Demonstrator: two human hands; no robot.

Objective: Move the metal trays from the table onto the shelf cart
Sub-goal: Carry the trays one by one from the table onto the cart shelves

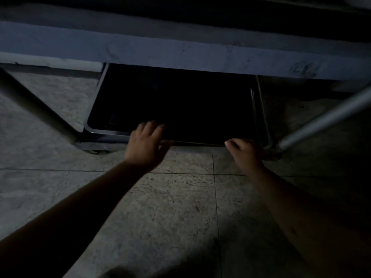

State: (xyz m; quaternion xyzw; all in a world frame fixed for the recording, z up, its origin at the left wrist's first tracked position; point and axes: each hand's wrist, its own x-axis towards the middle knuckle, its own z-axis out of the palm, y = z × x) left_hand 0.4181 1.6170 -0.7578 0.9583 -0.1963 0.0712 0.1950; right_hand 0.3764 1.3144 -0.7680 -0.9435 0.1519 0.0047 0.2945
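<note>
I had a tray [176,105] low on the cart's bottom shelf [100,144] | left hand [145,144] flat on its near rim, right hand [245,151] gripping that rim | trays remaining: not visible.

1. Both bare arms are reaching forward and down, side by side but apart.
2. The left hand [145,144] is lying palm down, its fingers [149,126] stretched out fairly straight and the thumb sticking out to the side.
3. The right hand [246,152] is lying palm down too, its fingers curling downward at the front.
</note>
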